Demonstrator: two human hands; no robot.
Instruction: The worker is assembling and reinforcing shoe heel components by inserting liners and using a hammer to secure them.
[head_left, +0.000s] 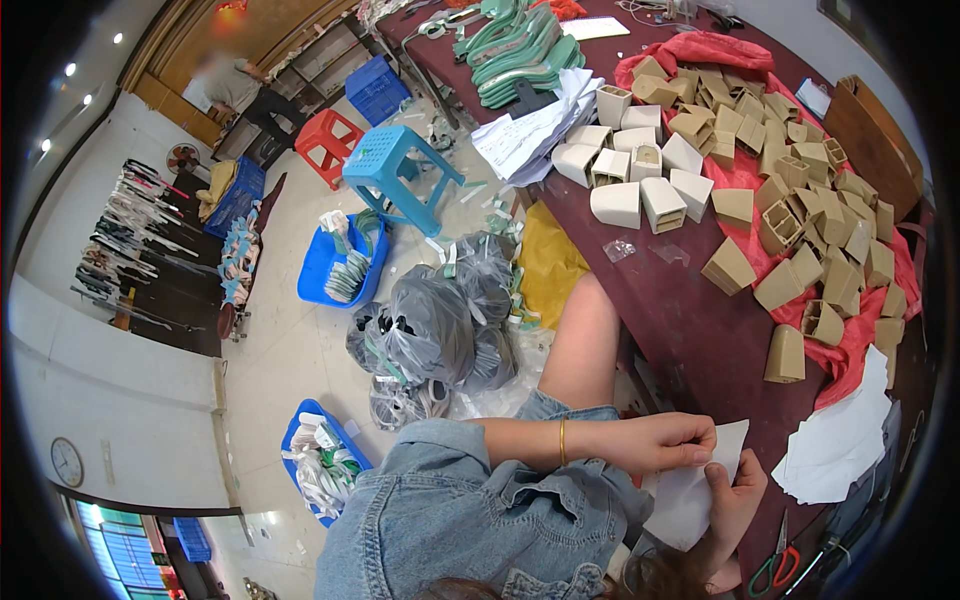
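Note:
Both my hands meet low over the near edge of the dark red table. My left hand (668, 440), with a gold bracelet at the wrist, pinches the upper part of a white sheet of paper (682, 515). My right hand (735, 502) grips the same sheet from the right, its thumb against the paper. A stack of white papers (835, 440) lies to the right of my hands. Scissors (775, 567) with red and green handles are near the lower edge. Further up, a cluster of hollow white blocks (662, 203) stands beside a heap of tan ones (792, 282).
Red plastic sheeting (705, 45) lies under the tan blocks. Green strap-like pieces (525, 55) are piled at the table's far end. On the floor stand grey bags (430, 325), blue bins (335, 295), a blue stool (392, 165) and a red stool (325, 140). A person (245, 95) stands far back.

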